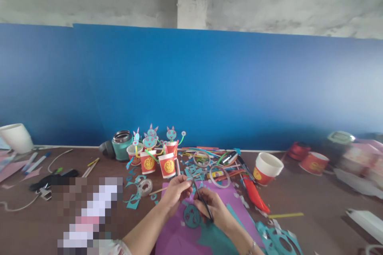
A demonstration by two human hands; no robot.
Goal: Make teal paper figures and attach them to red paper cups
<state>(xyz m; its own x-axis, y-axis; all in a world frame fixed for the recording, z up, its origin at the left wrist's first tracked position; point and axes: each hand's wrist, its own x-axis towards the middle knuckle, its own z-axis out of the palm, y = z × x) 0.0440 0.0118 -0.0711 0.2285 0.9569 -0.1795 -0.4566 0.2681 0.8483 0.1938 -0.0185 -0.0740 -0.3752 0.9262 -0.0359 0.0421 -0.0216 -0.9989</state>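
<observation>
My left hand (176, 193) pinches a small piece of paper, whose details are too small to make out. Black-handled scissors (204, 204) are gripped in my right hand (214, 207), their blades pointing up and left to the piece at my left fingertips. Below both hands, a round teal paper face (192, 216) lies on a purple sheet (173, 235). Teal paper (214, 239) lies under my right wrist. Behind my hands stand red paper cups (167, 165) with teal animal faces (171, 133) and bent pipe-cleaner arms.
Tape rolls (145, 187), coloured sticks and teal scraps (131, 201) surround the sheet. White-and-red cups (268, 167) stand to the right, near a red pouch-like object (255, 195). A teal jar (122, 146) is at the back left. A blue partition (209, 87) rises behind the table.
</observation>
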